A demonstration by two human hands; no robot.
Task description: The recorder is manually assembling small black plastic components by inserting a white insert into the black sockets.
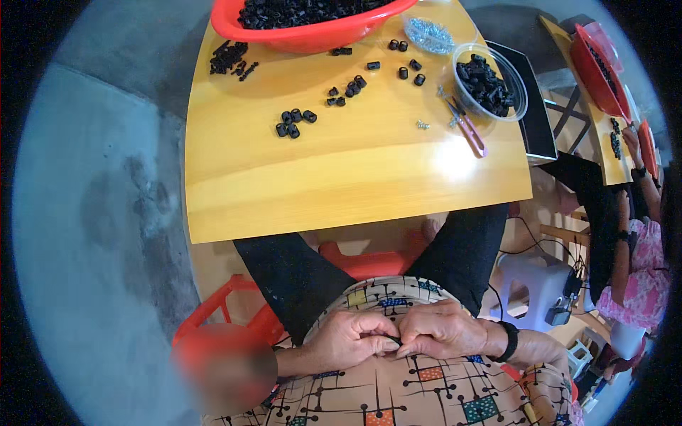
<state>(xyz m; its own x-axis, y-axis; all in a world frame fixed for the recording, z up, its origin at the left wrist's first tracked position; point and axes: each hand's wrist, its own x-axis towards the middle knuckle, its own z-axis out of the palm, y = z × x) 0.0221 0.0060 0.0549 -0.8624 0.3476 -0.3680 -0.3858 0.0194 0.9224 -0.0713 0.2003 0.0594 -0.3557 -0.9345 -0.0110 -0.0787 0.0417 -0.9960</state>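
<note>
In front of my belly, my left hand (355, 334) and my right hand (442, 331) meet with fingertips pinched together. Between them shows a sliver of a small black part (396, 341), mostly hidden by the fingers. Ahead of both hands is the yellow table (355, 184). On it lie several short black cylinders (293, 122) in loose groups, and a heap of small black pieces (229, 58) at the far left. Small scissors with pink handles (470, 135) rest at the right, beside a few tiny silver screws (423, 125).
A red basin (312, 35) full of black parts stands at the back. To its right are a clear tub of silver screws (430, 35) and a clear bowl (522, 99) of black parts. At the far right, another person (639, 255) works at a second table (614, 167).
</note>
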